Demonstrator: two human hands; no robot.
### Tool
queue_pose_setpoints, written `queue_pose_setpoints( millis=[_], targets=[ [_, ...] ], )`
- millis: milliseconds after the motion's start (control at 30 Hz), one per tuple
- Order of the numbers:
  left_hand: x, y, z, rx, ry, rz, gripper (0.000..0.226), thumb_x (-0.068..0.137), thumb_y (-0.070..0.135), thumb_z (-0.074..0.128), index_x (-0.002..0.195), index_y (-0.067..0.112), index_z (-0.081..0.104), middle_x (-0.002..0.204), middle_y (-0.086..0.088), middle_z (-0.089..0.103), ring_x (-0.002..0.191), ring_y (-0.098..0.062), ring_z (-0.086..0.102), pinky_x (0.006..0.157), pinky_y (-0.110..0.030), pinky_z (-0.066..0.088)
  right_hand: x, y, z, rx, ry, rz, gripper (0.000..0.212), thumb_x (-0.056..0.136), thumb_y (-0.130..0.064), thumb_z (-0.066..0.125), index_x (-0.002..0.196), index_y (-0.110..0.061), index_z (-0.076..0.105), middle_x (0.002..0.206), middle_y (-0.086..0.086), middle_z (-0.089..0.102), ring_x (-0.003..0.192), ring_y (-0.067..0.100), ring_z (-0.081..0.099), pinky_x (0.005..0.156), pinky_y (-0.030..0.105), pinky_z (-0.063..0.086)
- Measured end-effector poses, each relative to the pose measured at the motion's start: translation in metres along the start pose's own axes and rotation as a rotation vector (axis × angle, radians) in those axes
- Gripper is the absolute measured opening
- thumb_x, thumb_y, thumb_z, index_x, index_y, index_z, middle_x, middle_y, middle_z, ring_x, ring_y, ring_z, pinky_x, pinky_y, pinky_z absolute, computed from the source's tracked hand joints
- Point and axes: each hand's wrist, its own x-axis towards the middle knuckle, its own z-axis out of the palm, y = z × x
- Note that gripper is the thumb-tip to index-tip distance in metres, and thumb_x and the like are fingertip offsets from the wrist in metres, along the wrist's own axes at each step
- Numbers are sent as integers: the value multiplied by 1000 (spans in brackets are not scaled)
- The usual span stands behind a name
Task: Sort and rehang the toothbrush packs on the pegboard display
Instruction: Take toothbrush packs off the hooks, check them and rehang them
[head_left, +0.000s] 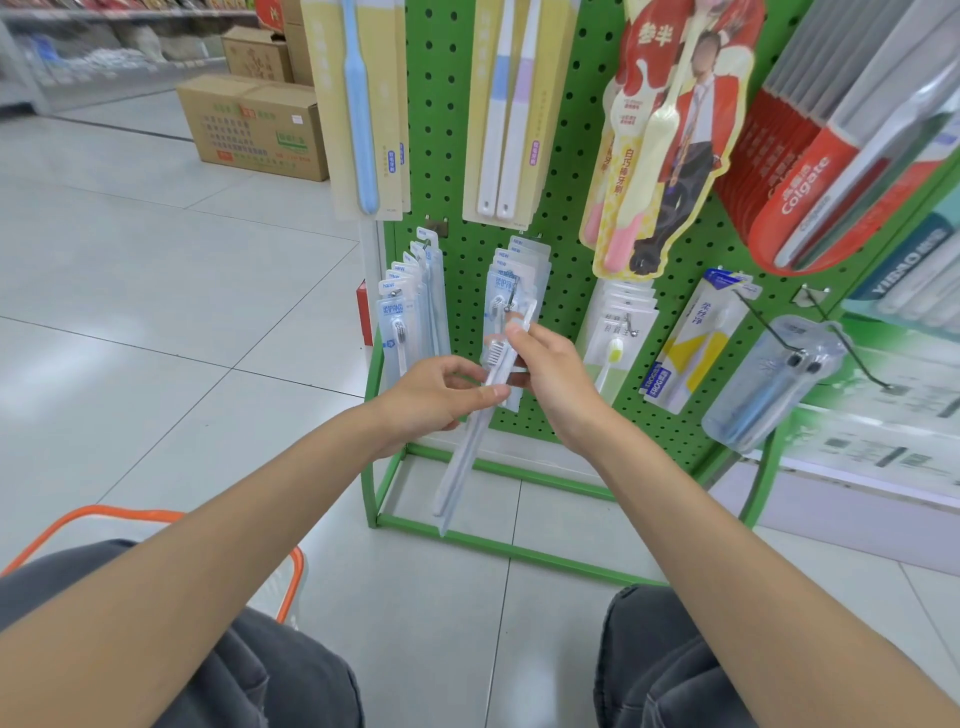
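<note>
- A clear toothbrush pack (465, 457) is held in front of the lower part of the green pegboard (447, 156), tilted, with its top end near the middle hook (511, 296).
- The pack's middle is pinched by the left hand (436, 397) between thumb and curled fingers. Its upper end is pinched by the right hand (553, 374).
- The hang hole could be missed at the hook tip, since the top of the pack is partly covered by the fingers.
- The hung packs (519, 265) already on that hook could be pushed back or knocked off if the new one is forced on.
- The smooth plastic could slip from so light a pinch.
- A mis-sort is possible, as a very similar row (408, 312) hangs just to the left.
- The stand is set on a pale tiled floor (156, 312) in a shop aisle.
- An orange basket (130, 514) is seen by the left knee, and cardboard boxes (254, 124) stand further back.
</note>
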Motion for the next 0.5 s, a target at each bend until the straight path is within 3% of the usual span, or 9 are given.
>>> queue_pose_setpoints(
  millis=[67, 133, 267, 333, 400, 500],
  targets=[
    [2, -2, -2, 1, 65, 29, 26, 83, 32, 77, 98, 19, 61, 84, 3, 62, 66, -5, 57, 60, -17, 45, 3, 3, 0, -8, 24, 8, 30, 104, -20, 42, 103, -1, 64, 105, 17, 70, 91, 25, 66, 92, 43, 54],
    [3, -5, -2, -5, 104, 57, 21, 83, 25, 77, 86, 16, 59, 71, 2, 56, 55, -5, 52, 53, -16, 44, 4, 5, 0, -29, 48, -19, 34, 101, -21, 47, 89, 9, 57, 84, 21, 60, 79, 29, 58, 92, 56, 52],
    [6, -9, -2, 38, 149, 98, 30, 84, 25, 77, 86, 2, 58, 71, -8, 51, 62, -17, 48, 57, -23, 46, 4, 3, 2, -69, 78, -86, 38, 95, -26, 59, 63, -13, 45, 61, 3, 35, 68, 22, 39, 82, 67, 47],
    [6, -10, -1, 68, 159, 105, 32, 84, 26, 77, 81, 2, 56, 71, -9, 50, 62, -18, 48, 57, -23, 46, 3, 2, 4, -100, 80, -118, 37, 96, -26, 59, 62, -16, 45, 59, 1, 33, 67, 20, 36, 82, 66, 46],
    [6, -10, -2, 90, 159, 101, 31, 83, 26, 78, 75, 7, 56, 68, -6, 54, 60, -16, 50, 57, -23, 46, 5, 3, 5, -132, 77, -145, 37, 96, -26, 58, 67, -5, 48, 63, 6, 35, 67, 20, 35, 78, 60, 49],
    [9, -10, -6, 159, 166, 111, 30, 80, 27, 80, 93, 6, 65, 84, -3, 64, 70, -16, 57, 69, -31, 49, 8, 6, 5, -199, 65, -183, 39, 98, -23, 57, 78, 10, 51, 65, 7, 37, 64, 17, 35, 65, 35, 40]
  ],
)
